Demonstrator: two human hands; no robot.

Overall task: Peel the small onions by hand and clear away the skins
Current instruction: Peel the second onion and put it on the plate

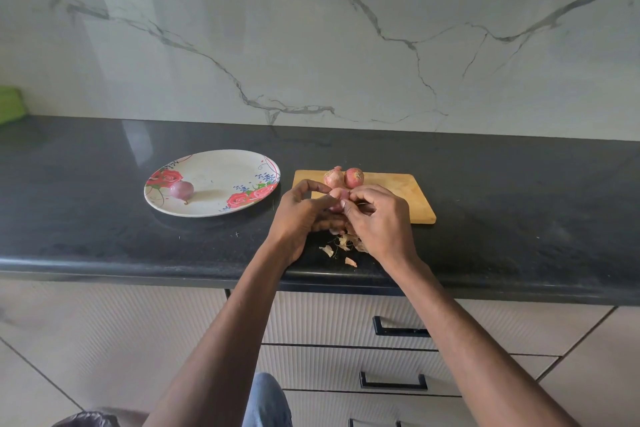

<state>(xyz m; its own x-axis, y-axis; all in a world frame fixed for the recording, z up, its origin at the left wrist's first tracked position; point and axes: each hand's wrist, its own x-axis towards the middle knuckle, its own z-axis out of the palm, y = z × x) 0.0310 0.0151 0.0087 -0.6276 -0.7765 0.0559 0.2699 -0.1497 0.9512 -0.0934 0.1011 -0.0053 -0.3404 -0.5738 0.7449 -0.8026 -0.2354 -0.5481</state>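
My left hand (pixel 304 210) grips a small pinkish onion (pixel 336 193) above the near left corner of the wooden cutting board (pixel 412 198). The fingers of my right hand (pixel 374 215) pinch at that onion's skin from the right. Two unpeeled small onions (pixel 333 177) (pixel 354 177) sit side by side at the board's far edge. A peeled purple onion (pixel 181 190) lies on the flowered plate (pixel 221 166) to the left. Loose papery skins (pixel 341 246) lie on the black counter below my hands.
The black counter (pixel 104 184) runs left to right, backed by a marble wall. A green object (pixel 10 104) sits at the far left. Drawers with black handles (pixel 398 331) are below the counter edge. A dark bag (pixel 86 419) shows at the bottom left.
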